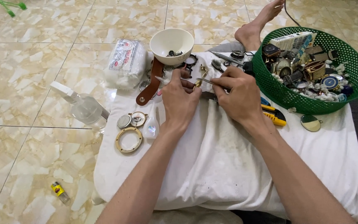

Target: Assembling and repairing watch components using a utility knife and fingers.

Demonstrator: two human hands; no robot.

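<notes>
— Looking down at the white cloth over the lap, what are the hands doing?

— Left hand is pinched narrow around a small gold-coloured metal part, with a thin white-tipped stick poking out at its ten o'clock. Right hand is closed on slim metal tweezers, whose tips meet the part between the two hands, above the middle of the cloth.

— Any packages?

— At eleven o'clock from the hands lies a soft rectangular clear plastic pack of white cotton with a red-and-white oval label on top. Inside the round green plastic mesh basket, at two o'clock, a flat white-and-green printed box leans against the far rim over a heap of watch parts.

— And closer in?

— A white ceramic bowl at twelve o'clock, a brown leather strap just left of it. At eight o'clock sit a gold ring-shaped watch bezel, two small round discs and a small clear dropper bottle. A clear spray bottle lies on the tiles at nine o'clock. A yellow utility knife lies just beside the right wrist, and a tiny yellow-labelled vial rests on the floor at seven o'clock.
</notes>
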